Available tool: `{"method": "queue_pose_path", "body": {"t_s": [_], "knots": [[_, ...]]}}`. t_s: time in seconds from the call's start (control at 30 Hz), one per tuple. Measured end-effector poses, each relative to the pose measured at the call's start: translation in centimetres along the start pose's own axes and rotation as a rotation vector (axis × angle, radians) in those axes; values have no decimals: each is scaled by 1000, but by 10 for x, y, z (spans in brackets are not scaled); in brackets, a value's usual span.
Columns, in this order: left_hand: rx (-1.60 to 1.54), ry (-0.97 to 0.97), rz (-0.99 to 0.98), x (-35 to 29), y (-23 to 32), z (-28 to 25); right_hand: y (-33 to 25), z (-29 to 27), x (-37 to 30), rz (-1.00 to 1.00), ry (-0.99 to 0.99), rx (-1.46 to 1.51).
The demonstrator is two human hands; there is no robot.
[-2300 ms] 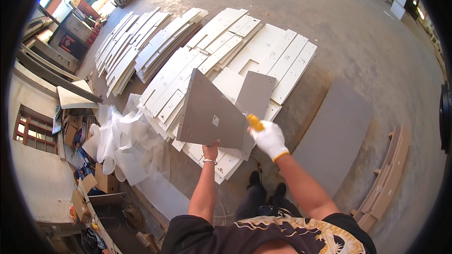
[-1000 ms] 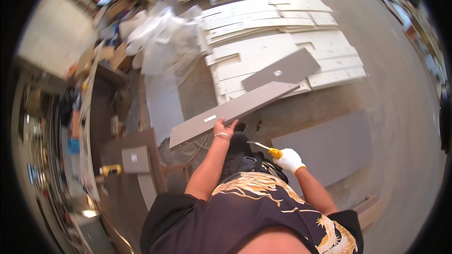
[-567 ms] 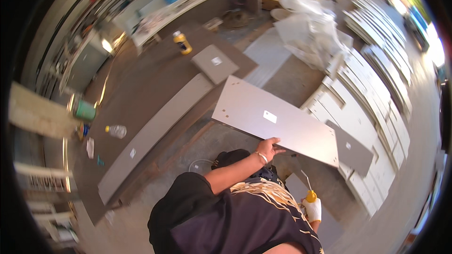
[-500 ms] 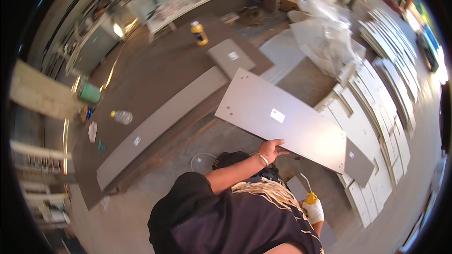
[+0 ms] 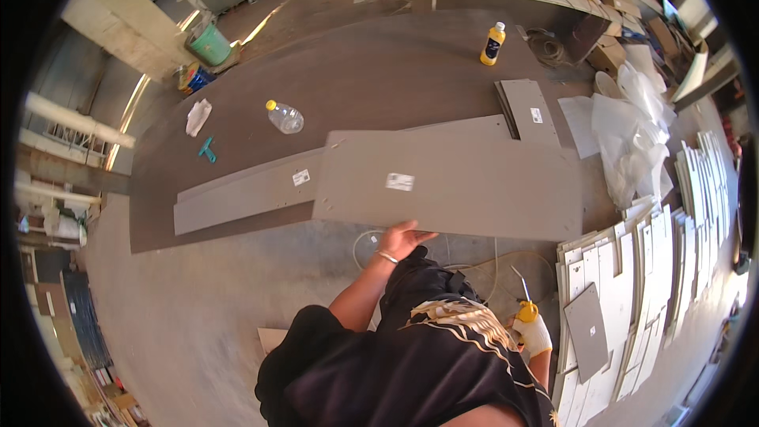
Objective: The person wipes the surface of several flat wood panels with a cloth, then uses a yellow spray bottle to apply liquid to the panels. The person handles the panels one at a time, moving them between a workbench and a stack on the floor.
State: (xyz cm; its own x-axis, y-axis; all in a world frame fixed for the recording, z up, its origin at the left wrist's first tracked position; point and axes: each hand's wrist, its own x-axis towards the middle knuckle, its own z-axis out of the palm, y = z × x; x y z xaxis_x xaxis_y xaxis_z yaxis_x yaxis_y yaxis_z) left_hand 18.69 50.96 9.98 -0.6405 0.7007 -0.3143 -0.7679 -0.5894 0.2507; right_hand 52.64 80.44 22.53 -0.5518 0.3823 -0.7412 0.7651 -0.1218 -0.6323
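Note:
My bare left hand (image 5: 402, 240) grips the near long edge of a grey-brown board (image 5: 474, 186). The board has a white label and small holes at its left end, and it is held nearly level in front of the table's near side. At my right side, my right hand (image 5: 534, 335), in a white glove, is closed around a yellow air blow gun (image 5: 526, 311) with a thin metal nozzle pointing up. Beyond the held board, long narrow boards (image 5: 253, 190) and a shorter labelled stack (image 5: 534, 107) lie on the brown table (image 5: 371, 71), partly covered by it.
On the table stand a yellow bottle (image 5: 492, 44), a clear bottle (image 5: 285, 117), a teal scraper (image 5: 207, 149) and a crumpled white cloth (image 5: 198, 117). White panels (image 5: 585, 269) are stacked at right, a grey board (image 5: 587, 332) on them. Plastic wrap (image 5: 628, 134) lies behind; a thin hose (image 5: 496, 269) trails below.
The view has turned left. My left hand has swung the board from a slant near the white stacks to nearly level before the table. The blow gun stays in my right hand.

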Motion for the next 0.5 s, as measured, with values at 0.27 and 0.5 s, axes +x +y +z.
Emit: {"method": "queue_pose_path", "body": {"t_s": [0.27,0.5], "knots": [[12,146,105,7,106,-121,-29,43,-1,72,0,-138],[-58,351,221,41,89,-137,-24,51,-16,293,104,52]]}}
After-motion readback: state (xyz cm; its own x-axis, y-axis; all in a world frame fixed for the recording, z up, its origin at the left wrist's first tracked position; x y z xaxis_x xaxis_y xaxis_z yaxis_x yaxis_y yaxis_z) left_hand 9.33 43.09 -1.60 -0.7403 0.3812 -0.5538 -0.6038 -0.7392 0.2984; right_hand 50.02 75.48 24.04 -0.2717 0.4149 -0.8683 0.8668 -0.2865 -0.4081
